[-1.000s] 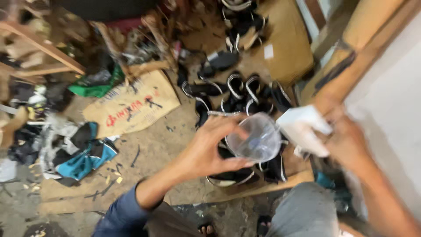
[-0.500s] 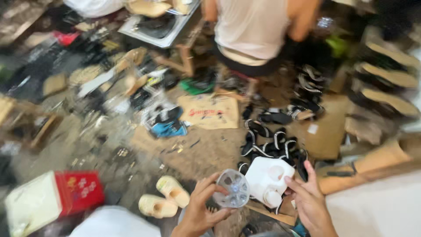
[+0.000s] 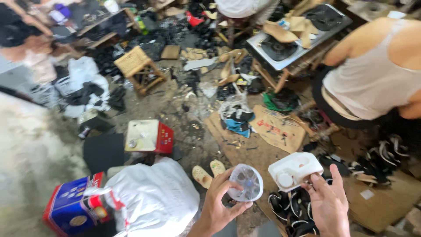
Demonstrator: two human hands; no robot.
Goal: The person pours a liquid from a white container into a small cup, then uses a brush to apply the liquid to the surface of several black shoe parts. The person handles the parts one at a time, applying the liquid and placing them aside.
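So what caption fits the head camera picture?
Left hand holds a clear plastic cup, right hand a white jug.

The left hand (image 3: pixel 221 206) is raised, its fingers curled in a grip. The right hand (image 3: pixel 329 204) is beside it, fingers spread and gripping.

Cup (image 3: pixel 246 182) in left hand (image 3: pixel 219 206), just left of jug (image 3: pixel 294 170) at right hand (image 3: pixel 329 204). Slippers (image 3: pixel 209 172) beyond; sandals, seemingly, (image 3: pixel 293 210) beneath.

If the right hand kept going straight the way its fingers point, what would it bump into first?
Almost nothing to travel: the right hand already has its fingertips on the white plastic jug, so that comes first. Beyond it lies the brown cardboard sheet on the floor, though depth is hard to judge.
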